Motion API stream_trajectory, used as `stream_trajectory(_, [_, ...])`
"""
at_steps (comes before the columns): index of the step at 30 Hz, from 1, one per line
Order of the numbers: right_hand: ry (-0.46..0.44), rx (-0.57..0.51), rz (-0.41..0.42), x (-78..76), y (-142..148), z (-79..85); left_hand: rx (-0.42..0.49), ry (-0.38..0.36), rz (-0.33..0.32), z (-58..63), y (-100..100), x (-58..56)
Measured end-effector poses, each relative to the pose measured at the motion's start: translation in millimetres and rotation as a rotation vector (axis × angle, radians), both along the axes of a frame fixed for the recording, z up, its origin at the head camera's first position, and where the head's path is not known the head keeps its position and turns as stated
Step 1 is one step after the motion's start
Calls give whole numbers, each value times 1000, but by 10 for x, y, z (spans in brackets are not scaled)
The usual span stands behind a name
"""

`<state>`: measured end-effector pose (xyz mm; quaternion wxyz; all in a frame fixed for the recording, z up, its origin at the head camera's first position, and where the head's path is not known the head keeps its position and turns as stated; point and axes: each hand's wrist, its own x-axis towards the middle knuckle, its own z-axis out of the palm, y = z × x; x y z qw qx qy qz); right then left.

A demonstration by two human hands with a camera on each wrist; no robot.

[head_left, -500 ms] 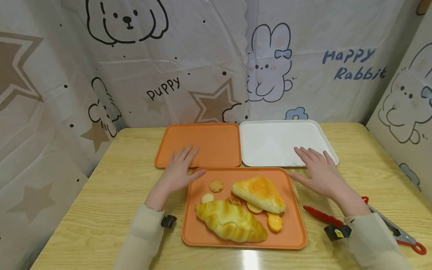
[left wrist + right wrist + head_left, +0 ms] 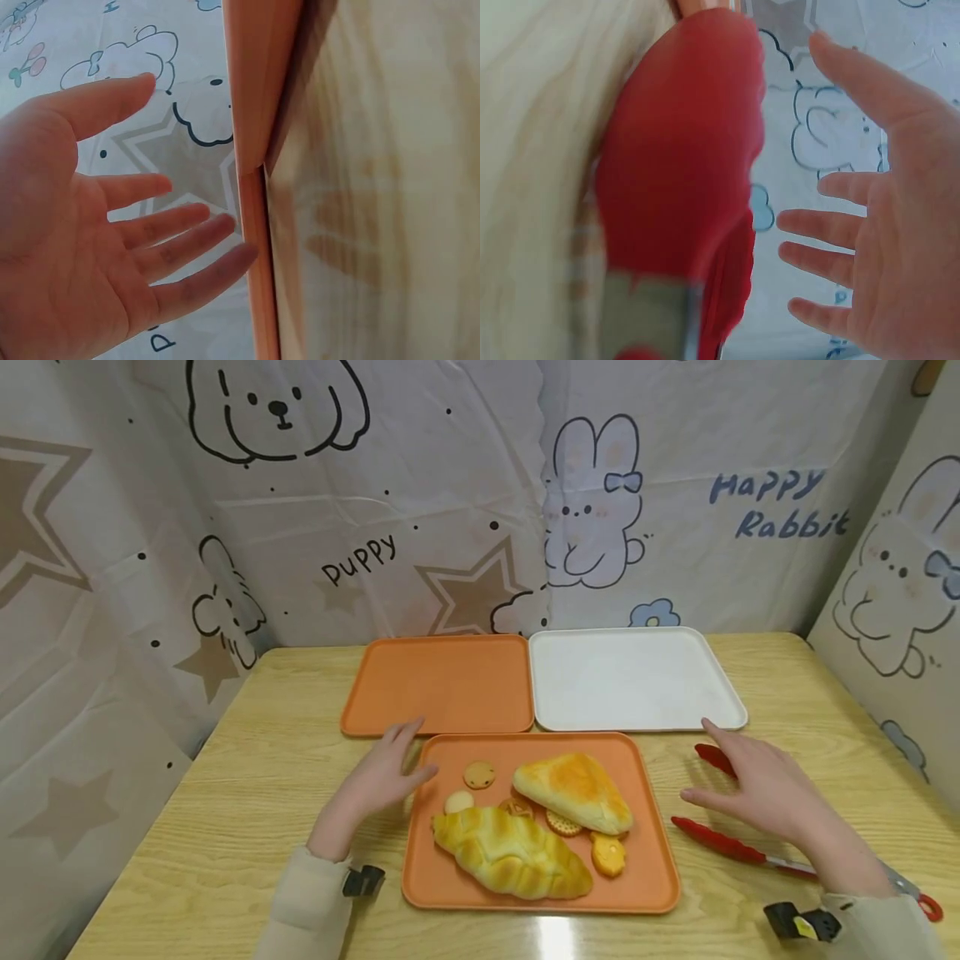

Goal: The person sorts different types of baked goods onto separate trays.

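My right hand [image 2: 772,785] hovers over the red-tipped tongs [image 2: 720,840], fingers extended and thumb apart. In the right wrist view the palm [image 2: 907,240] faces the tongs' red tips [image 2: 682,150], with a gap between them. On the other side, my left hand [image 2: 375,782] is held above the left edge of the near orange tray [image 2: 637,885], fingers spread and holding nothing. That tray carries a croissant [image 2: 513,852], a triangular bread [image 2: 573,793], a fish-shaped yellow piece [image 2: 608,855] and several small biscuits, including a round one [image 2: 478,775].
Behind the near tray, a second orange tray [image 2: 442,685] and a white tray [image 2: 637,681] lie side by side, both bare. A printed cloth [image 2: 450,485] hangs along the back and sides of the wooden table [image 2: 225,827].
Both hands have drawn back toward the body. The right has also shifted rightward, from the white tray's front edge to over the tongs, while the left has slid slightly left off the far orange tray.
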<state>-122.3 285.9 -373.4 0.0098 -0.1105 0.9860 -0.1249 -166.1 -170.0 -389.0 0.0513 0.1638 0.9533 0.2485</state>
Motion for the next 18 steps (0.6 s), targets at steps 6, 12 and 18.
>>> stream_trajectory(6, [-66, -11, -50, 106, 166, -68, 78, -107, 9, -56, -38, 17])
stream_trajectory(12, [-148, -4, -92, 190, 335, -140, 143, -188, -5, -109, -50, 50])
stream_trajectory(18, [-226, -39, -103, 270, 448, -172, 260, -261, -29, -160, -118, 100])
